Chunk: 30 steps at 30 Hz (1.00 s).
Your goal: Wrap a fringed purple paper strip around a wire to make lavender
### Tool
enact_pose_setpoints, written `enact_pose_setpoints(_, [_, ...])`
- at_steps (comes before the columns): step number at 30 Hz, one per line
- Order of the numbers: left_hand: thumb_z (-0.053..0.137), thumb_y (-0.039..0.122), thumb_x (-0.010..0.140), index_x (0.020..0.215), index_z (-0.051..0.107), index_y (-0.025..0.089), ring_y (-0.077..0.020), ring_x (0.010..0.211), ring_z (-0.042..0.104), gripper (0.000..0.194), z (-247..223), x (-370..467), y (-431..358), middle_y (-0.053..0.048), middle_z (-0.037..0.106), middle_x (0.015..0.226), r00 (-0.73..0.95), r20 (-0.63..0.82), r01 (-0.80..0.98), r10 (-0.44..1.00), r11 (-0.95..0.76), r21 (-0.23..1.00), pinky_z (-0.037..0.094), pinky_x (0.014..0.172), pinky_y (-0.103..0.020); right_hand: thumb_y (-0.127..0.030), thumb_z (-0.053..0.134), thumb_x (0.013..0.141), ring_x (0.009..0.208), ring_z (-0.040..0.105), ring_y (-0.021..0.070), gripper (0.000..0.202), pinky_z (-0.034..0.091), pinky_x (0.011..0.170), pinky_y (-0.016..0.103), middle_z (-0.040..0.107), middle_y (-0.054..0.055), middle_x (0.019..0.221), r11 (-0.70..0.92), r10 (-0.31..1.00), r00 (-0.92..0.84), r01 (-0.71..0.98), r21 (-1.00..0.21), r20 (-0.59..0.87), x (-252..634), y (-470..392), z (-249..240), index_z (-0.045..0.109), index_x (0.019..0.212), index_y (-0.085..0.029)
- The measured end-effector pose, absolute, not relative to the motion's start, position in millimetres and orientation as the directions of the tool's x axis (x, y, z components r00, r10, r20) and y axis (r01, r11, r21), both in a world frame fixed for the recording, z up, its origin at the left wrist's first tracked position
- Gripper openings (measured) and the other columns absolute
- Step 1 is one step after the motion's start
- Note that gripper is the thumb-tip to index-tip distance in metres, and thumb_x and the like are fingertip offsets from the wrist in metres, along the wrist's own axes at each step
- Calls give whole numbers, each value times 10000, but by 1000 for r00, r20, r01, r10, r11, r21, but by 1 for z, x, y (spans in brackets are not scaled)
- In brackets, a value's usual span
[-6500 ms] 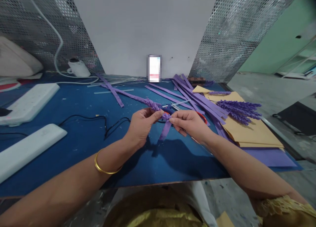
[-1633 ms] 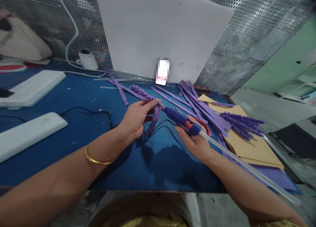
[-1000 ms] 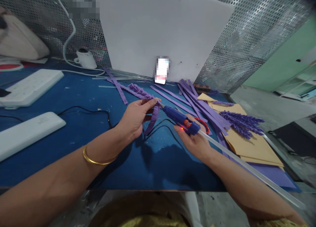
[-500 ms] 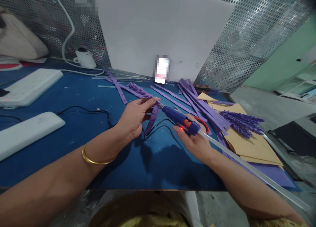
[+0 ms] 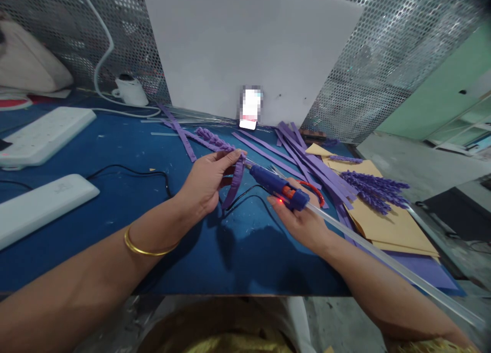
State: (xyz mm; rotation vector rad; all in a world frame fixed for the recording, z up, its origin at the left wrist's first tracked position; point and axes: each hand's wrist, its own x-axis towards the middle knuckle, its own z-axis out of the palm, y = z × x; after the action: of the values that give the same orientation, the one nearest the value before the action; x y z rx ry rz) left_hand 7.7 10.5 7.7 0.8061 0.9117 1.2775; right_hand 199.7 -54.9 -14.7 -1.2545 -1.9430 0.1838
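My left hand (image 5: pixel 209 181) pinches a purple lavender stem (image 5: pixel 215 139) of curled foam or paper, its flower end pointing up and left. From the pinched end a purple fringed strip (image 5: pixel 235 184) hangs down over the fingers. My right hand (image 5: pixel 303 215) is wrapped round a blue hot glue gun (image 5: pixel 272 181) with a small red light lit. A long clear glue stick (image 5: pixel 383 258) sticks out of its back, over my right forearm. The metal nozzle is close to the strip, just right of my left fingertips. Red-handled scissors (image 5: pixel 314 189) lie partly hidden behind the right hand.
Loose purple strips (image 5: pixel 307 161) lie behind and right of my hands. Finished lavender stems (image 5: pixel 376 189) rest on tan sheets (image 5: pixel 399 230) at right. White power strips (image 5: pixel 49 135) lie at left, a black cord (image 5: pixel 130 170) crosses the blue table, and a lit phone (image 5: pixel 250 107) leans at the back.
The glue gun's nozzle has drawn slightly away from the strip, with a thin gap now showing near the left fingertips. Both hands keep their hold.
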Motion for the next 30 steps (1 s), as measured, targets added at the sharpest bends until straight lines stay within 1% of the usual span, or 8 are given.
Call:
enact_pose_setpoints(4, [885,311,632,834,775,147,-114,625,600,282,7,8,11,-26,713,751,61,-106,-430,993,121,895,453,543,-209,-355,615,912,576,458,143,243,356,567,286,495,-15,657,498,829,-198,688,-528,524,199,-56,-14,474,765,-223])
enact_pose_setpoints(11, [870,297,658,837,780,145,-107,636,608,251,6,8,12,-24,717,767,59,-102,-435,993,117,893,451,541,-203,-358,625,909,572,455,139,256,364,564,286,496,-17,652,497,830,-199,686,-531,520,200,-56,-14,467,758,-223])
enact_pose_setpoints(18, [861,295,668,819,777,146,-105,611,601,228,6,8,13,-17,708,732,49,-101,-440,994,112,891,429,520,-201,-371,642,899,581,466,140,256,374,567,280,503,-17,653,500,826,-191,683,-532,530,199,-57,-14,479,770,-221])
enact_pose_setpoints(30, [872,317,647,828,768,148,-111,620,602,268,5,7,14,-14,703,737,32,-94,-425,995,98,900,422,528,-209,-409,633,903,620,520,163,245,394,602,289,561,2,685,492,830,-193,697,-522,524,200,-58,-17,510,799,-224])
